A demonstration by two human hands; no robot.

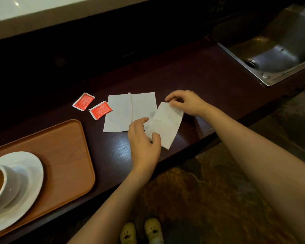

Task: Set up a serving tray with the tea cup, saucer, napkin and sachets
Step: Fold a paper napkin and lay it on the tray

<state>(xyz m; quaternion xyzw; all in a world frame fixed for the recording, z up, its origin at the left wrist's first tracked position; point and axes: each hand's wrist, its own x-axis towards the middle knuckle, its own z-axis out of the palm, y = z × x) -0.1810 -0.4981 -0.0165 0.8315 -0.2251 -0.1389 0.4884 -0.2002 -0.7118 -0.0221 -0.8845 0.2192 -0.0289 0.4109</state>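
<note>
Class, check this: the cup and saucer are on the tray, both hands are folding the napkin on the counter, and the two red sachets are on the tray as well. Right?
Not quite. The head view shows the two red sachets lying on the dark counter beside the napkin, not on the tray. The rest stands.

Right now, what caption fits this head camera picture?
Both hands fold a napkin beside two sachets.

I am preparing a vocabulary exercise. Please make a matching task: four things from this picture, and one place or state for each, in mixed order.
Things:
1. tea cup
2. red sachets
3. napkin
4. sink

Places or states:
a. held by both hands, partly folded
b. on the saucer, on the tray
c. at the far right
d. on the counter, beside the tray

Pairs: 1-b, 2-d, 3-a, 4-c
</note>
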